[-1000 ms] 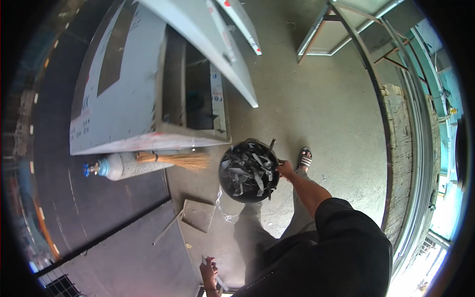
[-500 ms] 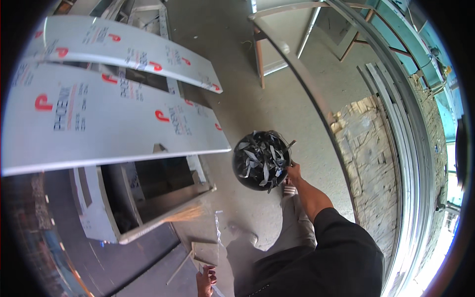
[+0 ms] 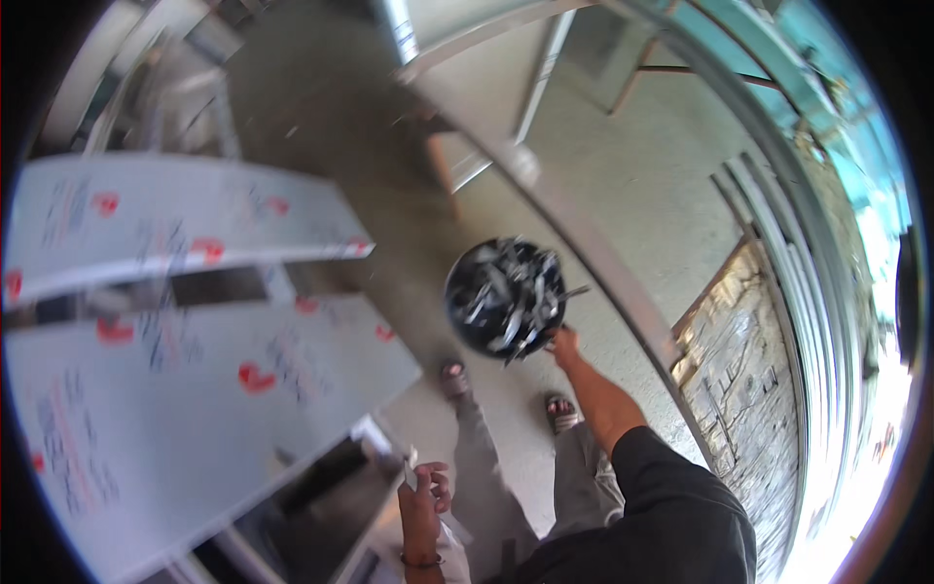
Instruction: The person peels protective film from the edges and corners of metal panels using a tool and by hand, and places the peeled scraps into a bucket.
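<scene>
My right hand (image 3: 562,345) is closed on the near right edge of a round black bucket (image 3: 459,329), which hangs in front of my legs. Thin dark and silvery scrap strips (image 3: 508,292) fill it in a tangle, one sticking out past the right rim. Lower left, my left hand (image 3: 425,492) has its fingers curled around a thin pale strip (image 3: 410,475); its exact kind is blurred. A whitish, see-through piece hangs below that hand. The bucket's underside is hidden.
Large film-covered panels (image 3: 214,389) with red marks lie at left over a metal frame. A long curved metal bar (image 3: 603,248) crosses to my right, beside a rough pale slab (image 3: 739,380) and stacked metal profiles (image 3: 788,263). My sandalled feet (image 3: 561,413) stand on the concrete floor.
The view has turned and moved forward, so the panels now sit lower and nearer. My left foot has come into view ahead. The bucket stays in my right hand; my left hand appears higher.
</scene>
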A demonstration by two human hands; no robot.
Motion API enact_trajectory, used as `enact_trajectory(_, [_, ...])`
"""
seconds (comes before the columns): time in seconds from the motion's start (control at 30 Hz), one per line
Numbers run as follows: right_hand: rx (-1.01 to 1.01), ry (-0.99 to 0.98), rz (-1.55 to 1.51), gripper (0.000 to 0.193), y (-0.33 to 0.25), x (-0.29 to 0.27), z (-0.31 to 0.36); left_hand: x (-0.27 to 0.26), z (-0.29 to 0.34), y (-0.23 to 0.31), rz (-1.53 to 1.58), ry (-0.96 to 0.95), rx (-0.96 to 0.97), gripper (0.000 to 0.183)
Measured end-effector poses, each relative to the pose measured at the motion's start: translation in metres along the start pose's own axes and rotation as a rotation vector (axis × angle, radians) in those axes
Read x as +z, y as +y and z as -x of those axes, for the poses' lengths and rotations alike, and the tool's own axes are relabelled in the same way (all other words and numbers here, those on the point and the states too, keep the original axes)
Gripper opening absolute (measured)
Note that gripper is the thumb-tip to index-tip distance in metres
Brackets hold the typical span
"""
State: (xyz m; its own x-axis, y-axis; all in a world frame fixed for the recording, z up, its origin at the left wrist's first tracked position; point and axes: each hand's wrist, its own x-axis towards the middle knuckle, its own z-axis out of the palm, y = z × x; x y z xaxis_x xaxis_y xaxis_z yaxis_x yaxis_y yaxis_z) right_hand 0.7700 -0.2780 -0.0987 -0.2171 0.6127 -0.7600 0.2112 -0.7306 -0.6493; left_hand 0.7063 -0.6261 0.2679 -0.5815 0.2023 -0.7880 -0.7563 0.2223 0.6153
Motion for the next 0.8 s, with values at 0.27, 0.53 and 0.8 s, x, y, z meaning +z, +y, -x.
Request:
enact_trajectory(0.27, [0.131, -0.025, 0.24, 0.078, -0.022, 0.029, -0.002, 0.023, -0.182, 0.048, 0.138, -0.267, -0.018, 0.049])
enact_trajectory(0.53, [-0.72, 0.397, 0.844, 0.069, -0.049, 0.102, 0.099, 0.034, -0.205, 0.072, 0.335, -0.087, -0.204, 0.047])
enact_trajectory(0.8, [-0.798, -0.069, 1.589, 0.089, -0.036, 0.151, 0.021, 0.033, -0.255, 0.053, 0.521, -0.088, -0.381, 0.047])
